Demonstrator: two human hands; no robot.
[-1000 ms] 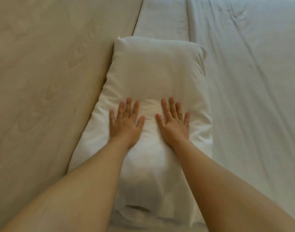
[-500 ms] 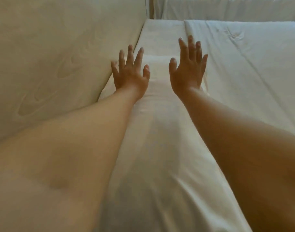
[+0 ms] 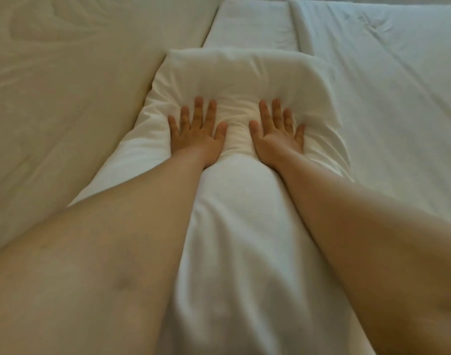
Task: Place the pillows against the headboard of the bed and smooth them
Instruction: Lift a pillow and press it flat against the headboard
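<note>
You had both palms down on the pillow (image 3: 245,73), and that was smoothing, not placing. Your left hand (image 3: 196,135) lay flat with fingers spread, holding nothing, just pressing; your right hand (image 3: 277,135) matched it at its three o'clock, likewise spread and empty. Between them a ridge of stuffing bulged up, and creases fanned out toward twelve o'clock.

The pillow itself ran lengthwise from six o'clock to twelve, its long edge tucked against the pale wooden headboard (image 3: 78,85) at nine o'clock, with the white sheet (image 3: 385,111) stretching away at three o'clock. Only this one pillow showed.

My read: placement of this one looked done, and the smoothing was midway. The next move called for sweeping your palms apart and outward, toward the far end at twelve o'clock, with lighter pressure so the dents could rise and the wrinkles flatten.
</note>
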